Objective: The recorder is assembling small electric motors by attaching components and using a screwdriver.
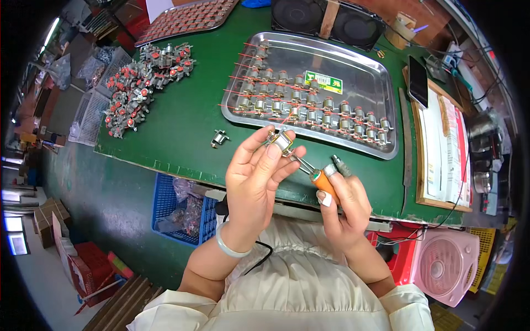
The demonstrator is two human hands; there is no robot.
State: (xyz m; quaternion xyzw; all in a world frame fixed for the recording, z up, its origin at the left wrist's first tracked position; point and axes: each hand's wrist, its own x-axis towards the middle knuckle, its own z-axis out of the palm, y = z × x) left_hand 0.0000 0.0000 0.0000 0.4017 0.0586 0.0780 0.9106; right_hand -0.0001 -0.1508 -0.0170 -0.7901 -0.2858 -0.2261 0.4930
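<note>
Between its thumb and fingers, my left hand (pixel 254 176) holds a small silvery solenoid-like part (pixel 283 142) up above the green bench. My right hand (pixel 349 208) grips a screwdriver-like tool with an orange handle (pixel 324 185); its thin metal end reaches to the held part. White wrapping covers one right fingertip. A loose part (pixel 220 138) of similar kind lies left of my hands. Beyond them, a shiny metal tray (pixel 353 62) carries rows of similar parts with red wires. A heap of parts (pixel 146 83) with red spots sits at the left.
Another tray (pixel 193 21) full of parts is at the far left. Black speakers (pixel 298 15) stand behind the metal tray. A phone (pixel 418 83) and a wooden-framed board with papers (pixel 441 149) lie right. Below the bench are a blue crate (pixel 160 207) and a pink fan (pixel 444 265).
</note>
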